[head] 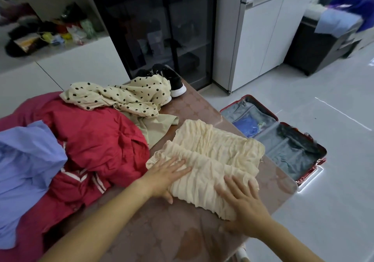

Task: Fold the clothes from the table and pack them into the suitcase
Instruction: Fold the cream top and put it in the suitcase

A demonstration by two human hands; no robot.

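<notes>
A brown patterned surface [162, 231] stands on a pale tiled floor [334, 180], with an open red suitcase [311, 172] lying on the floor at its 3 o'clock side. A red jacket [97, 136] and a blue shirt [26, 160] are heaped at 9 o'clock. A polka-dot garment [125, 98] lies at 12, with black shoes [174, 79] just beyond it. The folded cream top [218, 150] lies by the surface's right edge. Reaching in from 6 o'clock, the left hand [164, 178] and right hand [242, 203] lie flat, fingers straight and spread, pressing the top's near half and gripping nothing.
</notes>
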